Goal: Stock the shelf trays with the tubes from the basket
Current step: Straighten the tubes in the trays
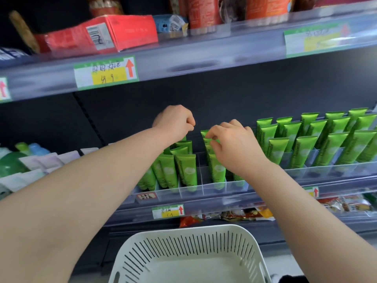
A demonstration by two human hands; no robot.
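Green tubes (188, 170) stand upright in rows inside a clear divided tray (234, 185) on the middle shelf. More green tubes (302, 152) fill the tray lanes to the right. My right hand (236, 146) pinches the crimped top of a green tube (205, 134) at the back of a middle lane. My left hand (175, 121) hovers just left of it above the tubes, fingers curled into a fist with nothing visible in it. The white slotted basket (204, 240) sits below, in front of me; its visible floor shows no tubes.
The shelf above carries a red box (106, 33) and orange packets (202, 11); its edge holds price labels (106, 72). White and green pouches (34, 166) stand left of the tray. Snack packets (234, 215) lie on the shelf below.
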